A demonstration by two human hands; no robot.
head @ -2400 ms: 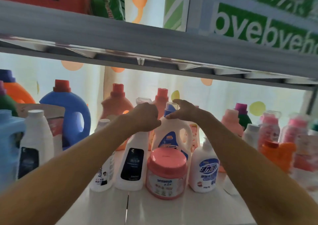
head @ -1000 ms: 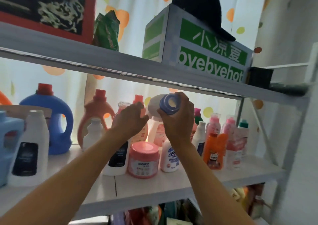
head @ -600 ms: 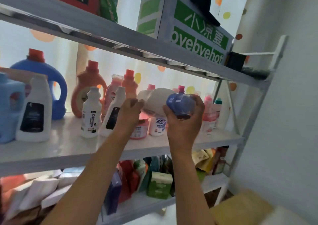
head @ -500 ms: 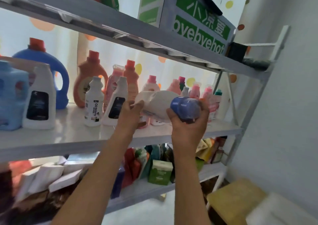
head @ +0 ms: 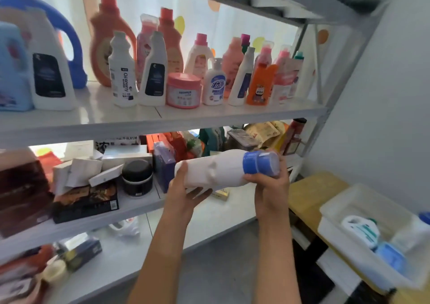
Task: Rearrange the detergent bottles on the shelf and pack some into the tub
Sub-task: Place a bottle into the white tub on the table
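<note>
A white detergent bottle with a blue cap (head: 218,168) lies on its side in the air, in front of the lower shelf. My right hand (head: 271,187) grips it around the neck, just under the cap. My left hand (head: 183,193) holds its base from below, thumb on the side. Many detergent bottles stand on the white shelf (head: 162,117) above, among them a pink-lidded jar (head: 183,89) and an orange bottle (head: 260,85). At the lower right a white tub (head: 349,210) holds a white bottle with a teal label (head: 360,231) and a blue-capped one (head: 391,257).
The tub rests on a yellow wooden stool (head: 311,194) beside the grey wall. The lower shelf (head: 139,206) carries boxes, a black jar (head: 137,178) and packets. The shelf's metal upright (head: 325,108) stands at the right. Grey floor lies below my arms.
Both hands have brought the white bottle down from the bottle shelf to the level of the lower shelf. My view has dropped, and the tub has come into sight at the right.
</note>
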